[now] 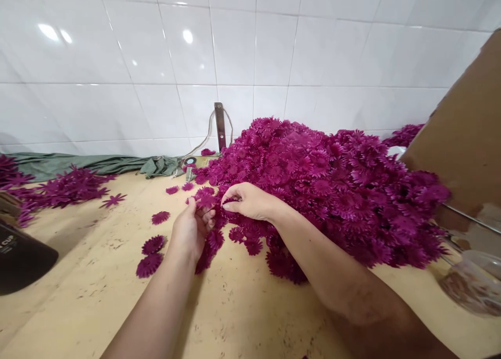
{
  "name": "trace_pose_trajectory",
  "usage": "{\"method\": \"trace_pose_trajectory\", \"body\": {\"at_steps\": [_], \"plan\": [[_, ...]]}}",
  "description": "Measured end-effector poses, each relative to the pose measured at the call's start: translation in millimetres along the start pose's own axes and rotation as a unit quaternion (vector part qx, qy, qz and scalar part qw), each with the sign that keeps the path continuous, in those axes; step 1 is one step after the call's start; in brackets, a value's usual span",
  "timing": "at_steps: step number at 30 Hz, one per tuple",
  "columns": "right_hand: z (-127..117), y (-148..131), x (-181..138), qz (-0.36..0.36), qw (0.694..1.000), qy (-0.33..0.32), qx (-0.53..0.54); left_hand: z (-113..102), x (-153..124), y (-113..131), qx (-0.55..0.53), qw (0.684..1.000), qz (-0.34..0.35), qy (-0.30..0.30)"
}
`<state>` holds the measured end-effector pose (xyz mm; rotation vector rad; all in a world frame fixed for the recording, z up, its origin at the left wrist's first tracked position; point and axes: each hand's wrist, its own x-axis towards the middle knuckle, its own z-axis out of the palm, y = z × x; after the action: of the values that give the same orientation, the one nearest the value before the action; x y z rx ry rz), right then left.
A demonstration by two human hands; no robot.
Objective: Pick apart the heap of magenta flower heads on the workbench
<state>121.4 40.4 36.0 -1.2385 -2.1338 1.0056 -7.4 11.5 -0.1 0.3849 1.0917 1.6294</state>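
Note:
My left hand [191,227] is closed around a magenta artificial flower head [206,198], thumb on its near side and fingers curled under it. Just to the right, my right hand [250,201] makes a pinch with thumb and forefinger at the left edge of a big heap of magenta flower heads [313,176]. What sits between those fingertips is too small to make out. Several loose flower heads lie left of my left hand, among them a single one [160,217] and a touching pair [148,265].
Flat star-shaped magenta petal pieces [74,187] are piled at the left, near a dark cup [23,257]. Green cloth [97,163] runs along the tiled wall. A metal bracket [219,125] stands behind the heap. On the right are a cardboard box [462,124] and a clear tub [473,283].

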Motion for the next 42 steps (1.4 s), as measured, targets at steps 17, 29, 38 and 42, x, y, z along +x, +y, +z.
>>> {"method": "trace_pose_trajectory", "body": {"at_steps": [17, 29, 38, 42], "plan": [[16.7, 1.5, 4.7, 0.008, 0.985, 0.145, -0.098, -15.2, 13.1, -3.1, 0.164, 0.97, 0.166, -0.06], [18.7, 10.7, 14.0, 0.002, 0.992, 0.129, -0.012, -5.4, -5.2, -7.8, 0.358, 0.864, 0.335, -0.115], [21.3, 5.6, 8.2, -0.011, 0.996, 0.06, 0.059, -12.1, 0.7, -5.7, 0.428, 0.807, 0.395, -0.095], [22.2, 10.3, 8.3, -0.007, 0.995, 0.034, 0.092, -14.5, 3.9, -2.8, 0.449, 0.813, 0.355, -0.106]]}}
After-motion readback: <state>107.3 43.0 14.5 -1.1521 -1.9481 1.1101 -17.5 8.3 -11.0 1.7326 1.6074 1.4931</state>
